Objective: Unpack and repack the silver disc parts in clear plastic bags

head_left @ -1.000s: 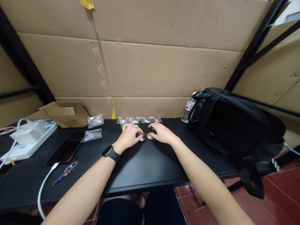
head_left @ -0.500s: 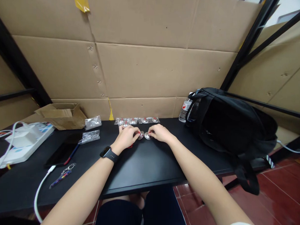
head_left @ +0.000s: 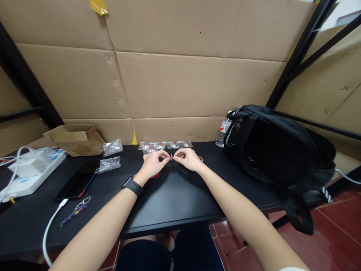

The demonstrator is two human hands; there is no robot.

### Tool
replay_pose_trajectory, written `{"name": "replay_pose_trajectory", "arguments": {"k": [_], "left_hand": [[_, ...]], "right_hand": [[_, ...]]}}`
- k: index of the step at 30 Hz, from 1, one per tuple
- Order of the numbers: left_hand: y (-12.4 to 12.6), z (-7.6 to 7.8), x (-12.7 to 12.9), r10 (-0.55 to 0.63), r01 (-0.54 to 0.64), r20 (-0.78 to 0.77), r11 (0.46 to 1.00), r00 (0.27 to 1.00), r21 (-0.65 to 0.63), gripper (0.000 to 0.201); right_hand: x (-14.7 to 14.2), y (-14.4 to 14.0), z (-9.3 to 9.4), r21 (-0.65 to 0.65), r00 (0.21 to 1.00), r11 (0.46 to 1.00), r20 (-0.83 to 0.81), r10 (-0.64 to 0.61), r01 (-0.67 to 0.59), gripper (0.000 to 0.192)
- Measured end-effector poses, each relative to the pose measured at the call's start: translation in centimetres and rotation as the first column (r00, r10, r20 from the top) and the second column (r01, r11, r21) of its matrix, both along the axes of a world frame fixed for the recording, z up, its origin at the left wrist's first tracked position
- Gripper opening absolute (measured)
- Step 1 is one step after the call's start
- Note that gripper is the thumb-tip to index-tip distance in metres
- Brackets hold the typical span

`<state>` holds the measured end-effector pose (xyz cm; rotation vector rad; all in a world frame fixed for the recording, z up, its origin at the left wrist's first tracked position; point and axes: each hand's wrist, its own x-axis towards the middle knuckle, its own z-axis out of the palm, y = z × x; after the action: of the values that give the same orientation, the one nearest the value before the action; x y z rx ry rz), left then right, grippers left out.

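Note:
My left hand [head_left: 153, 163], with a dark smartwatch on the wrist, pinches a small silvery disc [head_left: 171, 158] with red at its middle. From the other side my right hand [head_left: 187, 159] pinches at the same spot, fingertips almost meeting those of the left. The disc is upright, edge towards me; whether it is one disc or two face to face, I cannot tell. A piece of red cord [head_left: 156, 176] lies under my left hand. Past my right wrist a round edge [head_left: 201, 159] shows, mostly hidden. Behind the hands are several clear-bagged silvery discs [head_left: 175, 144] with red centres.
On the left are two clear plastic bags [head_left: 109, 164], an open cardboard box [head_left: 77, 141], a phone [head_left: 78, 180], a keyring [head_left: 76, 212] and a white power strip [head_left: 30, 176]. A black backpack [head_left: 281, 151] and a water bottle [head_left: 221, 134] stand right. Cardboard walls the back.
My hands have come together. Two silvery discs earlier showed apart and tilted, one in each hand; now only an upright edge shows between the fingertips. A round edge has appeared past my right wrist.

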<state>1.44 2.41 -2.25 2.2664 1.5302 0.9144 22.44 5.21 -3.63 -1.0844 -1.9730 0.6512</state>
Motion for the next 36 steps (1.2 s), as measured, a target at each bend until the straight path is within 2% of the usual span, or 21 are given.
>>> {"name": "replay_pose_trajectory", "arguments": {"k": [2,4,6,9,14,18,26,30,33,36], "left_hand": [[0.1,-0.3,0.1,-0.001,0.002,-0.083,1.0,0.997,0.012,0.015],[0.2,-0.6,0.1,0.008,-0.004,-0.153,1.0,0.988,0.03,0.013],[0.3,-0.7,0.1,0.015,-0.008,-0.172,0.999,0.985,0.046,0.012],[0.4,-0.9,0.1,0.025,-0.015,-0.157,0.998,0.987,0.063,0.013],[0.5,-1.2,0.0,0.052,-0.044,-0.142,0.997,0.989,0.062,0.014],[0.6,-1.2,0.0,0.054,-0.047,-0.154,0.997,0.987,0.053,0.016],[0.6,-0.7,-0.5,0.039,-0.025,-0.214,0.998,0.976,0.065,0.017],[0.8,1.1,-3.5,0.126,-0.102,-0.318,0.991,0.94,0.091,0.021],[1.0,2.7,-7.9,0.192,-0.198,-0.326,0.98,0.926,0.015,0.021],[1.1,3.3,-13.2,0.344,-0.359,-0.268,0.933,0.9,-0.004,0.025]], "right_hand": [[0.0,-0.2,-0.1,0.03,0.992,0.999,0.125,0.019,-0.023,0.01],[0.0,-0.4,-0.1,0.049,0.982,0.997,0.182,0.046,-0.056,0.008],[0.0,-0.4,-0.2,0.028,0.985,0.994,0.145,0.097,-0.102,0.011],[0.0,-0.4,-0.3,-0.003,0.984,0.987,0.075,0.161,-0.162,0.029],[0.2,-0.1,-0.3,0.017,0.981,0.988,0.118,0.152,-0.155,0.036],[0.2,0.2,-0.7,0.016,0.98,0.986,0.116,0.164,-0.167,0.056],[-0.3,0.1,-0.7,0.109,0.98,0.985,0.159,0.118,-0.137,0.05],[-0.2,-0.2,-0.7,0.111,0.978,0.99,0.201,0.063,-0.087,0.047],[-0.2,-0.2,-0.9,0.098,0.977,0.993,0.207,0.043,-0.064,0.049],[-0.1,-0.1,-1.0,0.076,0.979,0.994,0.192,0.066,-0.082,0.049]]}}
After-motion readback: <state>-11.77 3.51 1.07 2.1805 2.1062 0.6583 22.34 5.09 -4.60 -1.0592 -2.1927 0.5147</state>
